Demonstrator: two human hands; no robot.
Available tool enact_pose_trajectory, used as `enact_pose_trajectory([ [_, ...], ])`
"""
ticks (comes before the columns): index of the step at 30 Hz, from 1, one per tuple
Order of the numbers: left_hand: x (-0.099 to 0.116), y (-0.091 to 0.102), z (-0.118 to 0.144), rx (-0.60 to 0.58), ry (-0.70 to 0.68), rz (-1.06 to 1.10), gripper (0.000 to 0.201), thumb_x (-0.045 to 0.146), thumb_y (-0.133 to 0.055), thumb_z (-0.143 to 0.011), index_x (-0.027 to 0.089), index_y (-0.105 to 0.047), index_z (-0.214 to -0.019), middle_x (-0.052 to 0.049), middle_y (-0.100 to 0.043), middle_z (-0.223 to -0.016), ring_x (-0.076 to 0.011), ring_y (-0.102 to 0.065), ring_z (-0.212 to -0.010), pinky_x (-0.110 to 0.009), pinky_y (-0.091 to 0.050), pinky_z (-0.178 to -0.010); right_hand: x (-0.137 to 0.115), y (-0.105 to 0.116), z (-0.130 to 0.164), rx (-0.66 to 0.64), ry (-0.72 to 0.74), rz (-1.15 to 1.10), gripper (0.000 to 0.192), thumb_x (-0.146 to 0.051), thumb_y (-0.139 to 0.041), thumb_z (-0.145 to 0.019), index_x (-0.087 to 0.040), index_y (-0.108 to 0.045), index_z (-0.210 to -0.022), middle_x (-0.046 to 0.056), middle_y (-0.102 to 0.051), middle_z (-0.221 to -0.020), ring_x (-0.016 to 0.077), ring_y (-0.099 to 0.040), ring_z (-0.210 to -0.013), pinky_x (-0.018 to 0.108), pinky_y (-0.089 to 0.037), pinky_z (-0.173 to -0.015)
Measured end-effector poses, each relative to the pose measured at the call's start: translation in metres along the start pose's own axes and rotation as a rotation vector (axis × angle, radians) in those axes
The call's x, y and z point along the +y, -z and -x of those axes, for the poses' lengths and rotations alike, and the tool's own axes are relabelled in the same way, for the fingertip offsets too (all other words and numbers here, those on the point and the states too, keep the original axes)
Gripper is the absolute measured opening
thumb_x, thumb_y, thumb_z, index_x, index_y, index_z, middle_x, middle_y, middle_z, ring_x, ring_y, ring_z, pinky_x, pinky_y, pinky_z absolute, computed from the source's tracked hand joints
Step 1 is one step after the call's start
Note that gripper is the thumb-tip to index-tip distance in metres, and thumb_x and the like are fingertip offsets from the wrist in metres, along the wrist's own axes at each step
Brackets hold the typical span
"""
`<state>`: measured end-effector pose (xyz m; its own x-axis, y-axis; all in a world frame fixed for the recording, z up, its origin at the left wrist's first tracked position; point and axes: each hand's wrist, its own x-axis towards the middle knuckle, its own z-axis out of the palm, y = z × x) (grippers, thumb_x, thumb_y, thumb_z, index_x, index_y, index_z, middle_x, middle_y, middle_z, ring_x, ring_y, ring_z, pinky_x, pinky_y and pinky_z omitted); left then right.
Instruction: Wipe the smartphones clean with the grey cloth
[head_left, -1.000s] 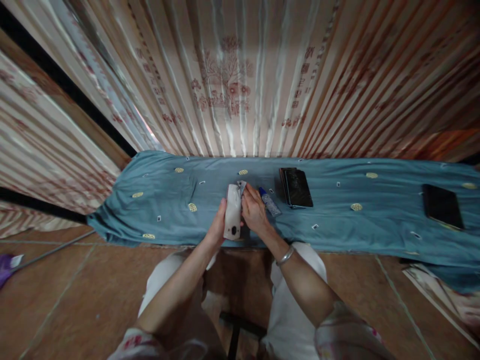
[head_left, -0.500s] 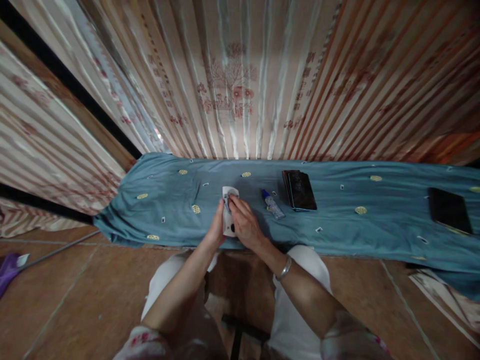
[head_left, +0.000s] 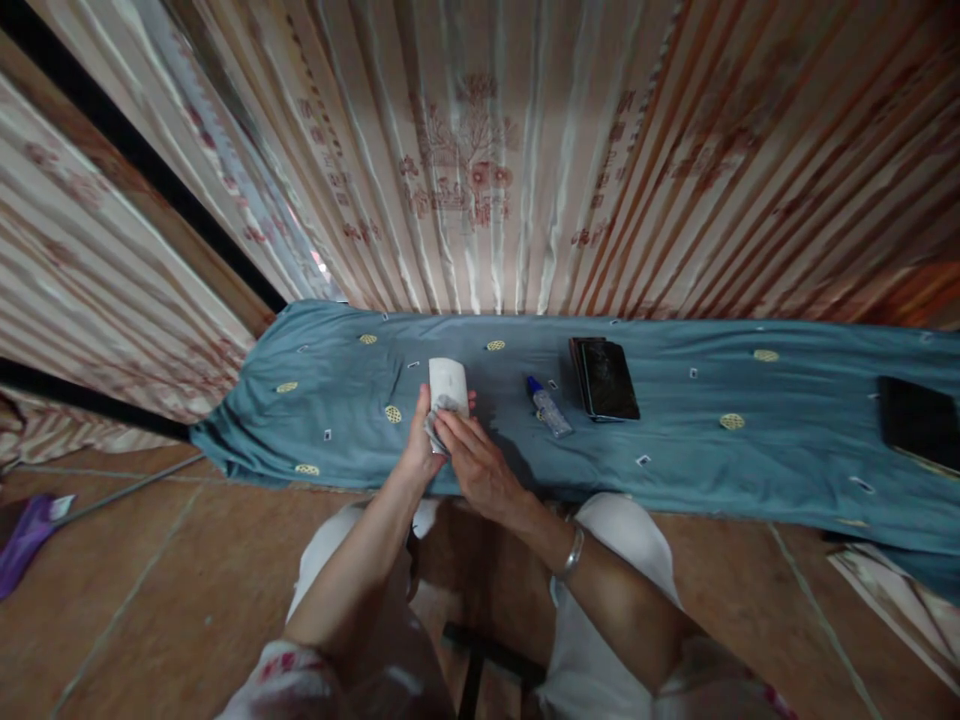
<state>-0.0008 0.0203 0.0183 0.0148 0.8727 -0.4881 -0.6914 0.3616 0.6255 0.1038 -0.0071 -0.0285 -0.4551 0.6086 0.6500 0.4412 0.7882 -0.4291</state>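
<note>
My left hand (head_left: 421, 440) holds a flat white phone-like device (head_left: 448, 375) from below, the fingertips showing past its right edge. Its upper part is bare and pale, and the lower part is hidden by my hands. My right hand (head_left: 480, 462) presses a crumpled grey cloth (head_left: 437, 432) onto the lower part of the device. To the right, a clear bottle with a blue cap (head_left: 550, 408) lies on the blue patterned cloth cover (head_left: 510, 440). Beyond it is a stack of dark flat devices (head_left: 609, 380), the top one glossy with crack-like lines.
Another dark flat device (head_left: 919, 422) lies at the far right of the covered surface. A pleated curtain (head_left: 525, 150) hangs behind its back edge. My knees are at the front edge, above a brown tiled floor (head_left: 150, 560). A purple object (head_left: 26, 545) with a grey pole is at left.
The cloth in my right hand has slid down toward the near end of the device, uncovering its upper part. The device now lies tilted slightly left in my left hand.
</note>
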Motion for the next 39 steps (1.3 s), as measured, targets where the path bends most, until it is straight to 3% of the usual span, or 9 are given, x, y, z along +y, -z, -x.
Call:
enact_pose_trajectory([
  [3, -0.012, -0.007, -0.001, 0.001, -0.009, -0.030, 0.064, 0.054, -0.025, -0.095, 0.008, -0.065, -0.115, -0.012, -0.074, -0.088, -0.0197, -0.070, -0.089, -0.028, -0.054, -0.087, 0.016, 0.005, -0.010, 0.008, -0.065, 0.005, 0.048, -0.012, -0.029, -0.094, -0.008, -0.041, -0.141, 0.019, -0.047, -0.141, 0.0234, -0.038, -0.136, 0.045, -0.040, -0.110],
  [5, -0.021, -0.011, -0.001, 0.000, -0.011, -0.045, 0.057, 0.049, -0.026, -0.097, 0.013, -0.062, -0.122, -0.011, -0.073, -0.101, -0.0201, -0.066, -0.105, -0.029, -0.050, -0.094, 0.027, 0.010, -0.017, 0.011, -0.113, 0.021, 0.049, -0.012, -0.029, -0.093, -0.007, -0.042, -0.140, 0.020, -0.046, -0.142, 0.0241, -0.036, -0.137, 0.045, -0.038, -0.111],
  [10, -0.034, -0.011, -0.004, -0.023, -0.073, -0.074, 0.036, 0.034, -0.039, -0.096, 0.022, -0.064, -0.119, -0.004, -0.068, -0.119, -0.0163, -0.054, -0.124, -0.025, -0.045, -0.101, 0.039, 0.023, -0.026, -0.010, -0.211, 0.072, 0.048, -0.015, -0.031, -0.093, -0.009, -0.047, -0.138, 0.019, -0.044, -0.144, 0.0257, -0.037, -0.135, 0.047, -0.036, -0.111],
  [15, -0.039, 0.002, -0.006, -0.115, -0.054, -0.177, 0.029, 0.030, -0.055, -0.088, 0.012, -0.070, -0.104, -0.009, -0.071, -0.110, -0.0221, -0.058, -0.119, -0.030, -0.044, -0.102, 0.041, 0.023, -0.024, -0.014, -0.285, 0.119, 0.047, -0.017, -0.032, -0.094, -0.012, -0.044, -0.139, 0.016, -0.043, -0.146, 0.0267, -0.040, -0.133, 0.046, -0.038, -0.106],
  [19, -0.036, 0.006, -0.004, -0.067, 0.003, -0.200, 0.034, 0.036, -0.064, -0.081, 0.009, -0.071, -0.099, -0.011, -0.075, -0.095, -0.0262, -0.065, -0.106, -0.033, -0.049, -0.093, 0.049, 0.017, -0.024, 0.019, -0.318, 0.088, 0.047, -0.020, -0.029, -0.095, -0.011, -0.043, -0.139, 0.018, -0.051, -0.138, 0.0263, -0.046, -0.128, 0.046, -0.039, -0.105],
  [23, -0.027, 0.002, 0.003, -0.028, 0.055, -0.193, 0.039, 0.043, -0.062, -0.082, 0.009, -0.071, -0.100, -0.011, -0.075, -0.082, -0.0266, -0.071, -0.089, -0.033, -0.055, -0.079, 0.058, 0.011, -0.024, 0.057, -0.386, 0.010, 0.046, -0.022, -0.028, -0.095, -0.008, -0.048, -0.134, 0.020, -0.058, -0.129, 0.0265, -0.053, -0.121, 0.045, -0.042, -0.102],
  [27, -0.019, -0.002, 0.008, -0.017, 0.068, -0.150, 0.038, 0.039, -0.051, -0.090, 0.009, -0.069, -0.104, -0.011, -0.075, -0.082, -0.0228, -0.072, -0.081, -0.031, -0.056, -0.075, 0.060, 0.006, -0.025, 0.123, -0.490, -0.108, 0.043, -0.025, -0.030, -0.095, -0.015, -0.051, -0.132, 0.012, -0.065, -0.121, 0.0227, -0.062, -0.109, 0.037, -0.049, -0.094],
  [33, -0.018, -0.003, 0.006, 0.017, 0.049, -0.134, 0.039, 0.037, -0.047, -0.092, 0.008, -0.068, -0.108, -0.011, -0.075, -0.083, -0.0228, -0.071, -0.082, -0.031, -0.056, -0.077, 0.056, 0.000, -0.029, 0.139, -0.690, -0.198, 0.043, -0.028, -0.030, -0.095, -0.015, -0.058, -0.125, 0.009, -0.073, -0.092, 0.0219, -0.069, -0.074, 0.032, -0.053, -0.070],
  [39, -0.020, 0.005, -0.008, 0.041, -0.081, -0.123, 0.039, 0.036, -0.048, -0.092, 0.010, -0.066, -0.114, -0.009, -0.075, -0.092, -0.0221, -0.069, -0.098, -0.030, -0.051, -0.090, 0.046, -0.011, -0.027, 0.118, -0.642, -0.115, 0.037, -0.025, -0.033, -0.093, -0.016, -0.065, -0.109, 0.011, -0.073, -0.091, 0.0241, -0.070, -0.082, 0.033, -0.054, -0.074],
])
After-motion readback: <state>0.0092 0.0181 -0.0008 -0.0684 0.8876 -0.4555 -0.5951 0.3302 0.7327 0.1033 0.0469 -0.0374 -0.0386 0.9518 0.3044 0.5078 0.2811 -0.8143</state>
